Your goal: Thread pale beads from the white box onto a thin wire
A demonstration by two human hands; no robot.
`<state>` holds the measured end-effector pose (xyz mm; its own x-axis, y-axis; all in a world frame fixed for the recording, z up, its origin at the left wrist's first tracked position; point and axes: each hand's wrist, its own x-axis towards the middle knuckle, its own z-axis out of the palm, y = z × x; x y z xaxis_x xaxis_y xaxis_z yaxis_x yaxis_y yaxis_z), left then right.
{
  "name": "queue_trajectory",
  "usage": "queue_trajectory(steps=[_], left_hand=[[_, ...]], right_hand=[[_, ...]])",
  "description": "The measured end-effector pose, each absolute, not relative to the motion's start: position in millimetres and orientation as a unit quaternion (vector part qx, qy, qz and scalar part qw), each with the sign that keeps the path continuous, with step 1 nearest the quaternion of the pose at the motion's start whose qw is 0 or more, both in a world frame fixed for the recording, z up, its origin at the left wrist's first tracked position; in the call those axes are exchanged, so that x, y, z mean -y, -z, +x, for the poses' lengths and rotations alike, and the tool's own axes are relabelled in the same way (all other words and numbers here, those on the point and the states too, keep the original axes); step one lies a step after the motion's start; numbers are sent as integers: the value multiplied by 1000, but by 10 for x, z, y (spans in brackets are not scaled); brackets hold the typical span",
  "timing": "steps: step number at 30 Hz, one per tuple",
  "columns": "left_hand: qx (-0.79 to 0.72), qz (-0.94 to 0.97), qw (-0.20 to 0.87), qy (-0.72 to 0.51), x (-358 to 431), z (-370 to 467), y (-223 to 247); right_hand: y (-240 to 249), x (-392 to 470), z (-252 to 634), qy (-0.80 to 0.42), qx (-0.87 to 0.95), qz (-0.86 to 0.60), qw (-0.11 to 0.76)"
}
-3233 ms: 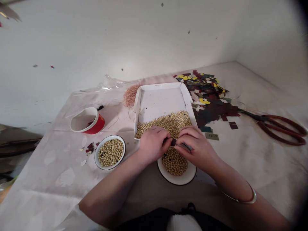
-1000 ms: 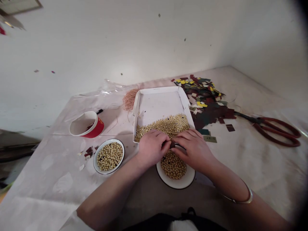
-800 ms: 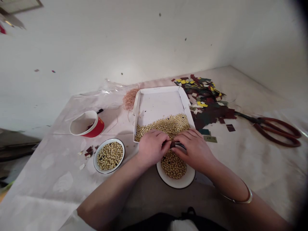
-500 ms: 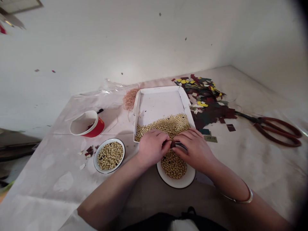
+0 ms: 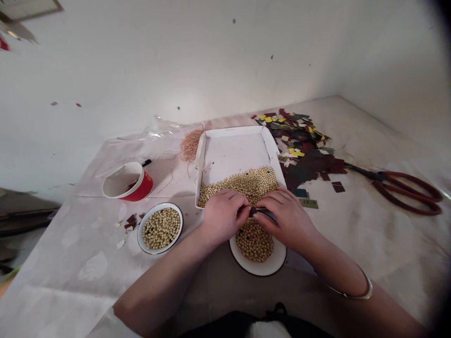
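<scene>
Close fingerwork seems the step in hand, the left hand and right hand pinching a small dark piece (half hidden) between nearly closed fingers above the nearer bowl, and the next move calls for steadiness.

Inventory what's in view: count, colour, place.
tray: one, white, centre
bowls: two, white, dark-rimmed, nearer than tray
beans: countless, mostly yellowish, tray and bowls
cup: one, red and white, left
tangle: one, coppery, beside tray
pen-like object: one, black, behind cup
plastic: some, clear, far left
scraps: many, mixed colours, mostly right
scissors: one pair, reddish handles, right
cloth: one, pale, underneath
wall: one, pale, behind
small piece: one, dark, centre
bangle: one, silver, lower right
left hand: one, bare, centre
right hand: one, bare, centre
</scene>
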<state>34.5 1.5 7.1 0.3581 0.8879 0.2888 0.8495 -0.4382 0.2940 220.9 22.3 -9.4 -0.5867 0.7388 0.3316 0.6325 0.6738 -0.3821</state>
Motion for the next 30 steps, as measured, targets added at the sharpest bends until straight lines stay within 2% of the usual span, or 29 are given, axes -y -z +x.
queue_trajectory(steps=[12, 19, 30], left_hand=[[-530, 822, 47, -205, -13, 346, -57], [-529, 822, 47, -206, -16, 346, -54], [-520, 826, 62, -210, -14, 340, -67]], right_hand=[[99, -229, 2235, -114, 876, -389, 259], [112, -232, 2254, -126, 877, -395, 243], [121, -220, 2226, -164, 843, -400, 321]])
